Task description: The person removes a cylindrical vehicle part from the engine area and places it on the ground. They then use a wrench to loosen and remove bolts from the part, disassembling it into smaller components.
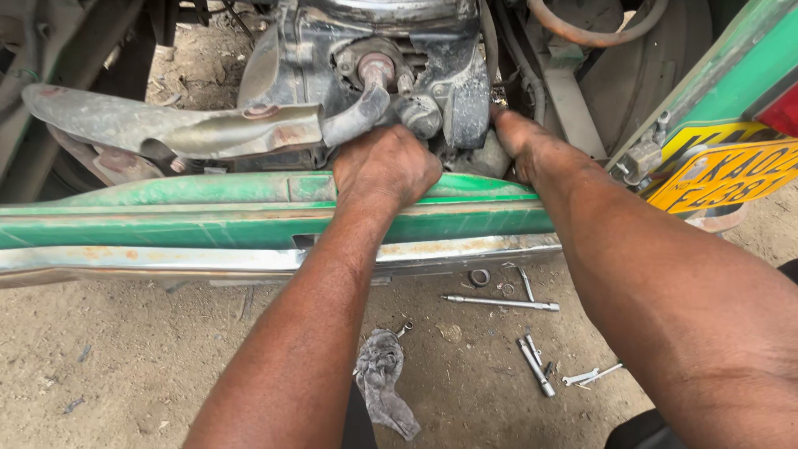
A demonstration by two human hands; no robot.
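The left hand (386,166) reaches over the green bumper (208,218), its fingers curled into the engine (391,75). The knuckles face the camera and the fingertips are hidden, so I cannot tell whether the grip is clenched on a part or only pressing against it. It sits just below the grey bent pipe end (359,116), touching or nearly touching it.

The right hand (519,137) is to the right, fingers pushed in beside the dark engine casing, near a grey rounded part (490,158). Its fingertips are also hidden, so its grip cannot be told either. Both forearms cross over the bumper from the near side.

The engine is at the far middle, dirty and dark, with a round shaft end (376,66) at its front. A long dented exhaust shield (166,125) runs left from the pipe. A rusty hose (590,33) loops at the far right.

The bumper runs left to right, green on top with a worn chrome strip (166,262) along its near edge. At the right is a green body panel (731,75) with a yellow plate (723,170) and a red lamp (781,108).

On the dirt ground (125,366), near the person, lie a grey rag (384,382), a long rod tool (499,303), a small ring (480,277), a socket wrench (536,366) and 2 small spanners (590,376), all well apart from the hands.
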